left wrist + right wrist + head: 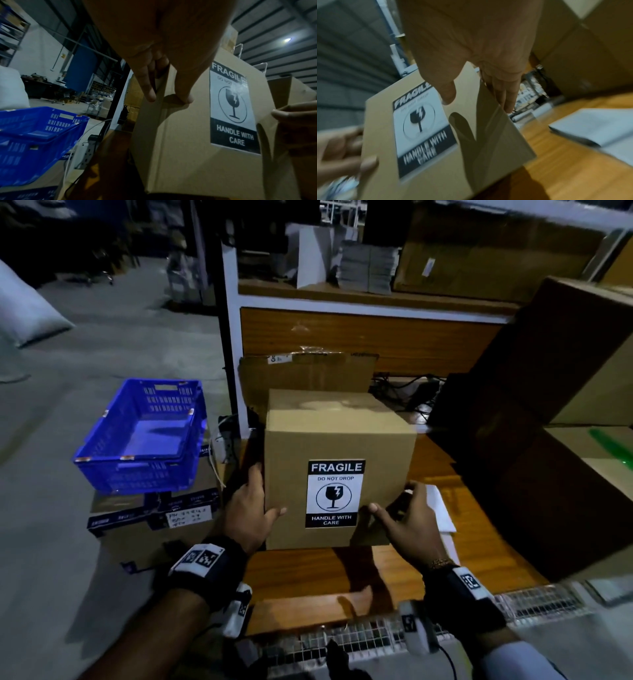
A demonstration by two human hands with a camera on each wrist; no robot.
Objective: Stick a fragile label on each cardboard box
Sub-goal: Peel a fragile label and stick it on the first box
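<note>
A brown cardboard box (339, 433) stands upright on the wooden table (308, 577). A black-and-white FRAGILE label (335, 493) is stuck flat on its front face, seen also in the left wrist view as the label (233, 111) and, blurred, in the right wrist view as the label (423, 129). My left hand (250, 508) grips the box's left vertical edge, thumb pressed on the front face and fingers on the left side (169, 98). My right hand (407, 518) is at the right edge (478, 102), straight fingers along the right side, thumb stretched over the front face.
A blue plastic crate (137, 436) sits on printed cartons left of the table. White sheets (442, 511) lie on the table just right of the box. Large dark cardboard boxes (565, 371) crowd the right. Flattened cardboard (308, 374) leans behind, with cables (411, 392) beside it.
</note>
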